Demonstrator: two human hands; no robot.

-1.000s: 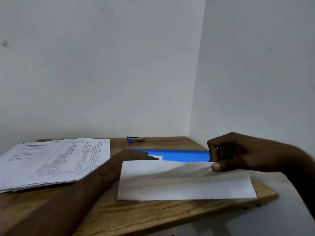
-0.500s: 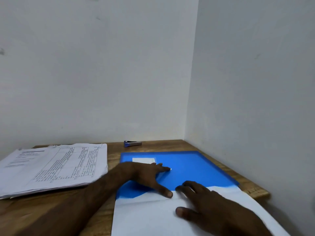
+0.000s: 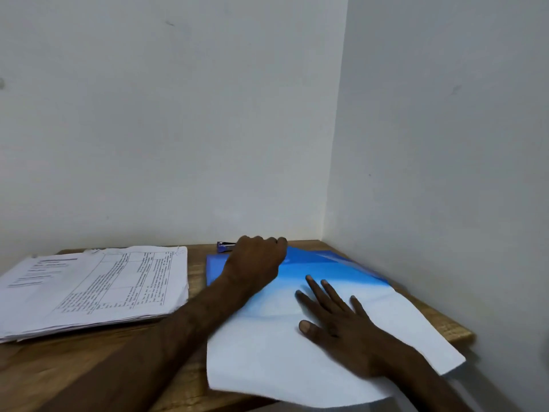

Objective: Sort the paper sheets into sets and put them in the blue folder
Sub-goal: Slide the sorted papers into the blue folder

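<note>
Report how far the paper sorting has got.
Done: nothing is clearly filed yet. In hand: one white sheet lies over the blue folder, with the right hand flat on it and the left hand at the folder's far edge. Left: the printed stack sits outside the folder, on its left.

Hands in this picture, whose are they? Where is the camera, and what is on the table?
They belong to a person; there is no machine. The camera sits on the person's head, looking down. The left hand curls its fingers on the far edge of the blue folder. The right hand lies flat on a white sheet that lies partly on the folder. On the wooden table there is also a stack of printed papers and a small stapler at the back.
</note>
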